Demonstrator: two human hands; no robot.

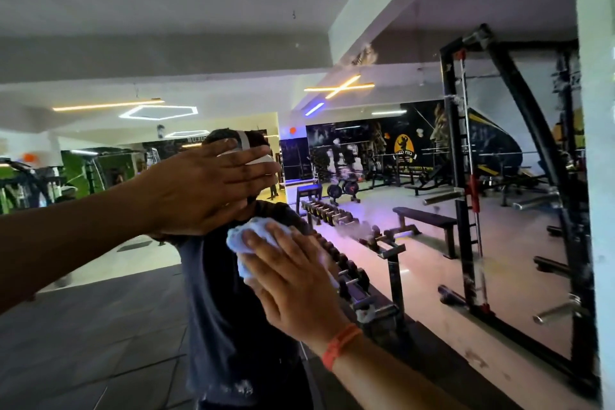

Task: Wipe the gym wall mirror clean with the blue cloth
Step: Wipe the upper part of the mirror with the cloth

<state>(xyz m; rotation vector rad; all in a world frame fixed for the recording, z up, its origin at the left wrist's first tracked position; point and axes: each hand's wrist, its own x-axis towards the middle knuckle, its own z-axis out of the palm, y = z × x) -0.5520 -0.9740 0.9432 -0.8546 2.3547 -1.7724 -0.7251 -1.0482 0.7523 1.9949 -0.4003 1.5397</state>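
fingers [263, 253] of the right hand [293, 280] lie spread and fairly straight over the blue cloth [248, 240], pressing it flat against the gym wall mirror [416, 243], about chest height on the reflected person. orange band [339, 346] sits on that wrist. left hand [206, 186] is just above it, open with straight fingers, palm toward the glass; can't tell if it actually touches. reflected in the mirror: a dumbbell rack [342, 263], a flat bench [426, 220], a black smith machine frame [499, 176] and ceiling strip lights [159, 111].
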